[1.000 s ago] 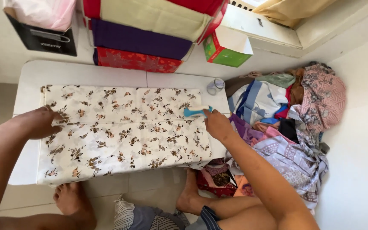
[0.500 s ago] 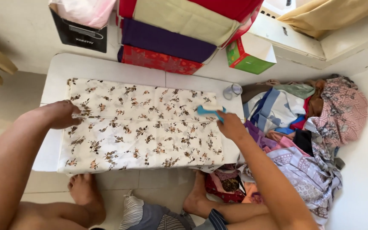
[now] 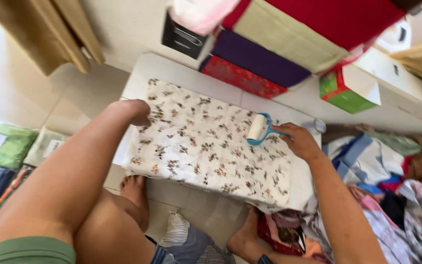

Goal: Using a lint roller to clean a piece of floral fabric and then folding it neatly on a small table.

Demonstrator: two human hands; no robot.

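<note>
A white cloth (image 3: 206, 146) printed with small brown flowers lies spread over a low white table (image 3: 172, 68). My left hand (image 3: 135, 111) presses down on the cloth's left edge with the fingers curled. My right hand (image 3: 299, 141) grips the blue handle of a lint roller (image 3: 258, 128), whose white roll rests on the cloth near its far right part. My bare feet show on the tiled floor below the table's near edge.
Folded red, purple and cream fabrics (image 3: 269, 54) are stacked behind the table, beside a green box (image 3: 345, 90). A heap of mixed clothes (image 3: 391, 181) lies to the right. Packaged fabrics (image 3: 6, 146) lie on the floor at left. A small round container (image 3: 318, 126) stands near my right hand.
The view has swung left and tilted. The lint roller has lifted its roll into sight over the cloth; my left hand stays on the cloth's left edge.
</note>
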